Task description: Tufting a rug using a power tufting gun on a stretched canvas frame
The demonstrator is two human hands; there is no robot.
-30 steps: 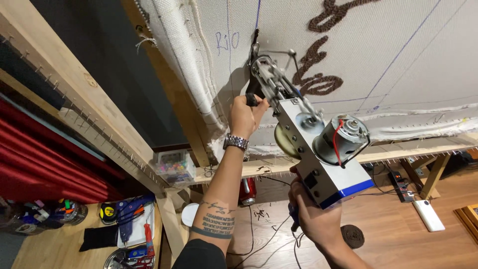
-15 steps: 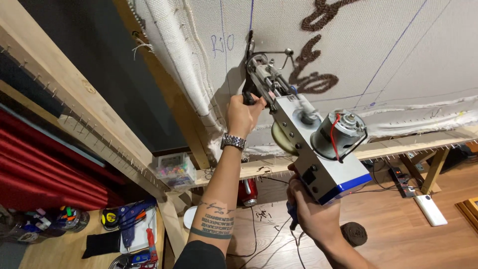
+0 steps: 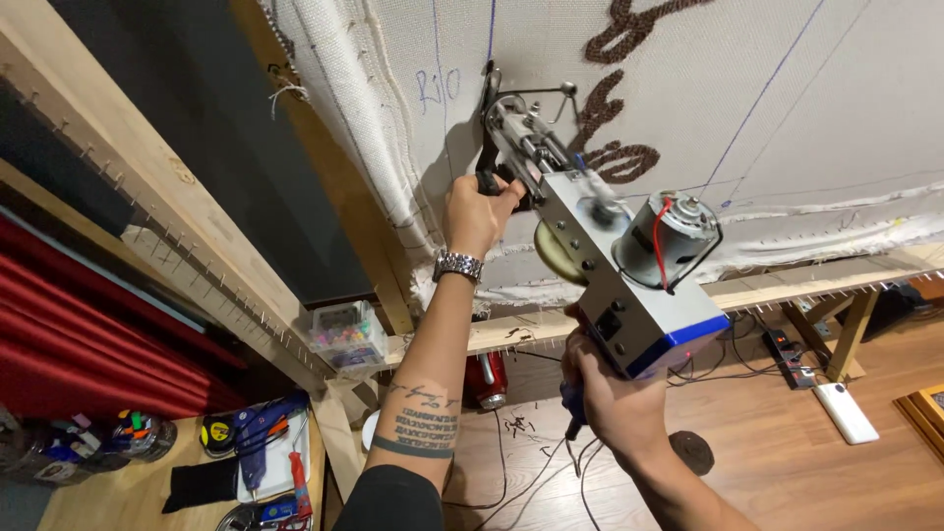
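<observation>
Gripping tufting gun (image 3: 600, 256) against cloth (image 3: 787, 118), both hands (image 3: 477, 211) clamped; wooden frame (image 3: 295, 128) edge close left.

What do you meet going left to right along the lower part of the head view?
Red curtain → yellow tape measure → clear box of coloured bits → left hand on the front grip → right hand under the tufting gun → black power strip → white oblong device on the floor.
</observation>
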